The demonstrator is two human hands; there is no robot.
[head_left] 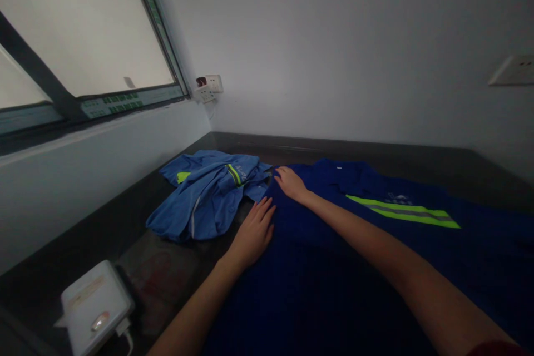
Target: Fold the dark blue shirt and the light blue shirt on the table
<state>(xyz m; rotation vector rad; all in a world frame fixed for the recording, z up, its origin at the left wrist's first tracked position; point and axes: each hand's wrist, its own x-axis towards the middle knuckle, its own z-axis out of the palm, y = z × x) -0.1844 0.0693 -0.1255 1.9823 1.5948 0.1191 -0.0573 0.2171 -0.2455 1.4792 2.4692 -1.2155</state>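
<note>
A dark blue work jacket lies spread out in front of me, with a yellow-green and grey reflective stripe across it and its collar toward the wall. My left hand rests on the jacket's left edge, its fingers stretched out over the fabric. Farther up that same edge, my right hand lies on the cloth with its fingers loosely bent and apart. Just left of my hands is a lighter blue work garment, crumpled, with yellow-green stripes and some lettering.
Both garments lie on a dark, glossy surface that meets the wall at the back. A white box-shaped device with a cable stands at the lower left. Wall sockets are in the far corner, beside a framed window.
</note>
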